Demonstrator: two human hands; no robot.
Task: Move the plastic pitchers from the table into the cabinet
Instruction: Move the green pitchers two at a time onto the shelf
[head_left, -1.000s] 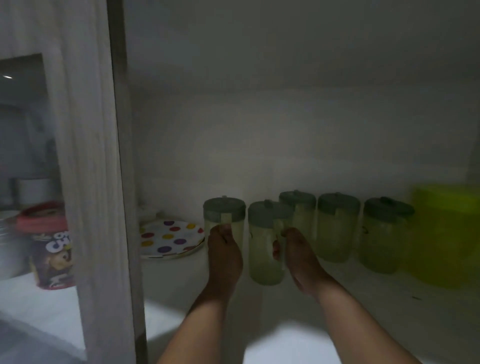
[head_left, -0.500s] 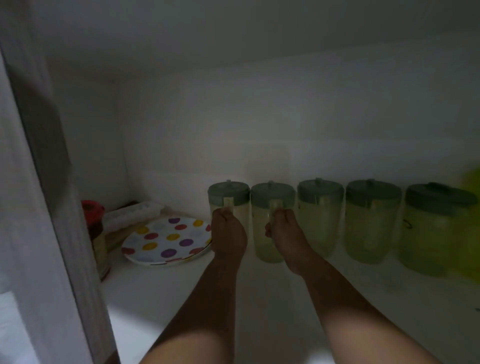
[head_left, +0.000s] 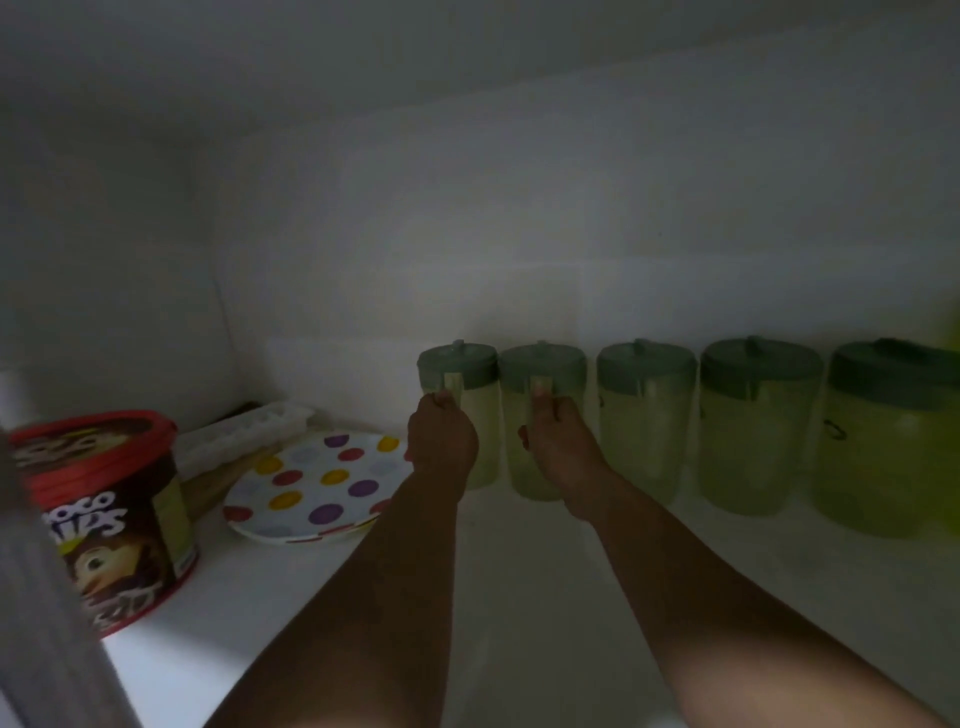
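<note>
Several pale green plastic pitchers with dark green lids stand in a row along the back wall of the dim cabinet shelf (head_left: 545, 597). My left hand (head_left: 441, 441) grips the handle of the leftmost pitcher (head_left: 460, 369). My right hand (head_left: 558, 441) grips the handle of the second pitcher (head_left: 543, 371). Both pitchers stand upright on the shelf, side by side. To their right stand three more pitchers (head_left: 647, 415), (head_left: 753, 426), (head_left: 888, 441).
A polka-dot plate (head_left: 317, 483) lies left of the pitchers. A red-lidded cereal tub (head_left: 104, 514) stands at the front left. A white ice tray (head_left: 244, 431) lies behind the plate. The cabinet door edge (head_left: 47, 623) is at the lower left.
Both hands have pushed their pitchers back into line with the row at the rear wall. The camera has moved closer into the cabinet.
</note>
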